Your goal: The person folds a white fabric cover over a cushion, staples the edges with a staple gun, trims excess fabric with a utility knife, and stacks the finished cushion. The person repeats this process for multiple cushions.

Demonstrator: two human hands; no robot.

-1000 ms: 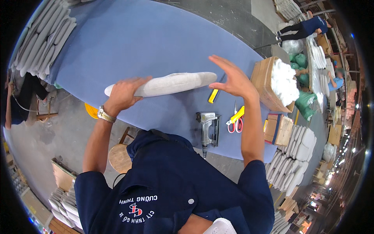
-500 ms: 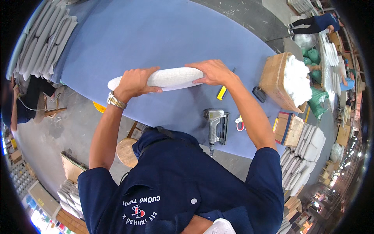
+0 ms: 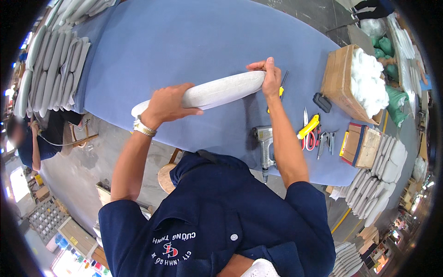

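A long cushion [image 3: 224, 90], covered in light grey fabric, is held edge-on above the blue table. Its right end is tilted up and away from me. My left hand [image 3: 168, 105] is closed around the cushion towards its left end, with the thumb along the near side. At the right end, my right hand [image 3: 271, 82] grips the cushion's tip, its fingers partly behind it. Near my right forearm lies a grey pneumatic staple gun [image 3: 264, 144], partly covered by the arm. A yellow-handled tool [image 3: 281, 91] shows beside the right wrist.
On the blue table [image 3: 184, 41] lie a yellow cutter [image 3: 308, 126], red-handled scissors [image 3: 305, 119], pliers [image 3: 331, 142] and a black block [image 3: 322, 102]. A cardboard box [image 3: 339, 69] holds white stuffing [image 3: 368, 85]. Grey cushions [image 3: 53, 69] are stacked left; another person [image 3: 50, 138] is beyond.
The cushion's right end has risen and moved right, and its hold by my right hand has shifted to the tip. The view has shifted, uncovering the cutter and pliers.
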